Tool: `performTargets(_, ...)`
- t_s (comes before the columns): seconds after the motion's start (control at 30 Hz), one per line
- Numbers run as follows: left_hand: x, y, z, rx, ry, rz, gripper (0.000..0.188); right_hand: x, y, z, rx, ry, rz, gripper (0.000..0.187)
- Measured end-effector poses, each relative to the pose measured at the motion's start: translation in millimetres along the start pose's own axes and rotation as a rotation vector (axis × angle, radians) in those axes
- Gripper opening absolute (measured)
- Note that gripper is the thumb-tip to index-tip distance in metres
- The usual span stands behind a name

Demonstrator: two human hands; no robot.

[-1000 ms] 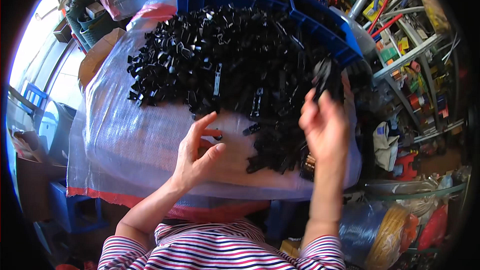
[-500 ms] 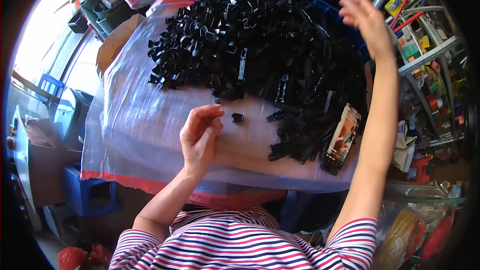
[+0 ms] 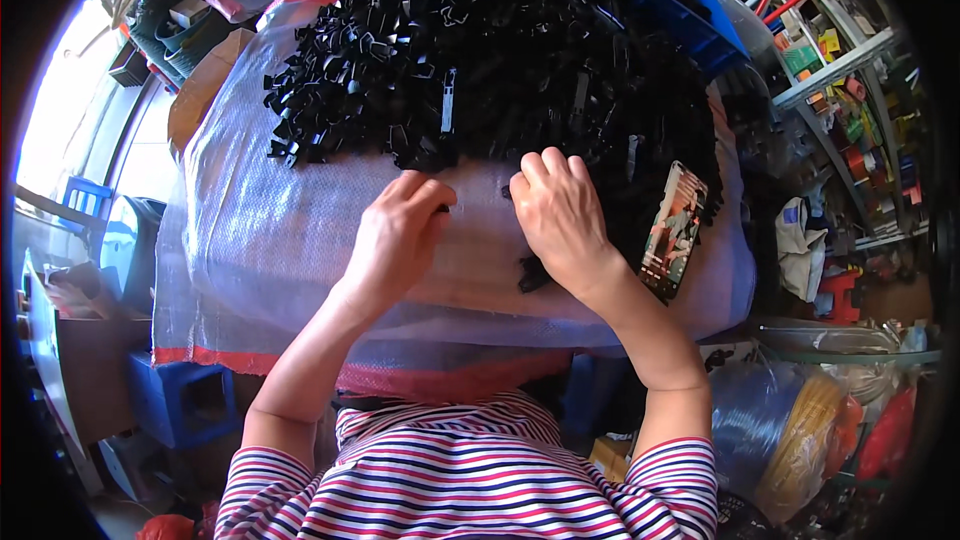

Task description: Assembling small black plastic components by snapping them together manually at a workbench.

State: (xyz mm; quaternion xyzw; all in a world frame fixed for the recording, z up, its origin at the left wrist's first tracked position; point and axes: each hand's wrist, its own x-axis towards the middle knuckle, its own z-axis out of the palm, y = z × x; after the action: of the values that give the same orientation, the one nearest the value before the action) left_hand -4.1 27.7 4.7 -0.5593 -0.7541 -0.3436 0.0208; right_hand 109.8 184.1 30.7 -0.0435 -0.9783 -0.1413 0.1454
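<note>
- The left hand rests knuckles-up on the white woven sheet, fingers curled in toward the thumb. A small black part shows at its fingertips, and it looks pinched there, though from here I can't be sure the hand really has hold of it.
- The right hand lies just beside the left, palm down, fingers bent and close together, their tips at the near edge of the heap of black plastic parts. Whether anything is gripped underneath it I cannot tell; the back of the hand hides the palm.
- A few loose black pieces lie on the sheet right against the heel of the right hand, apart from the main heap.
- The heap itself covers the far half of the sheet, piled thick, with one long slim grey piece lying upright in it above the left hand.
- A phone with a lit screen lies tilted on the sheet to the right of the right hand, its upper end against the heap.
- A blue plastic crate sits beyond the heap, at the far right corner.
- The sheet has a red border along its near edge, hanging toward the person's striped shirt.
- Off to the right stand metal shelves crowded with small coloured items; lower right there is a yellow coil in a bag.
</note>
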Motion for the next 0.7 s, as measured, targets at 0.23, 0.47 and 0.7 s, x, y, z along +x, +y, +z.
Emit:
performTargets(0.23,-8,-13,-15,-0.871,0.1,-0.407,0.014,2,-22,-20,0.574,0.19,-0.021,0.028)
performTargets(0.47,-13,-8,-17,-1.275,0.054,-0.571,0.014,-21,-48,-39,1.195,0.205,0.324,0.027)
performTargets(0.7,-14,2,-16,-1.428,-0.031,-0.659,0.017,-37,-70,-33,1.446,0.174,0.708,0.022)
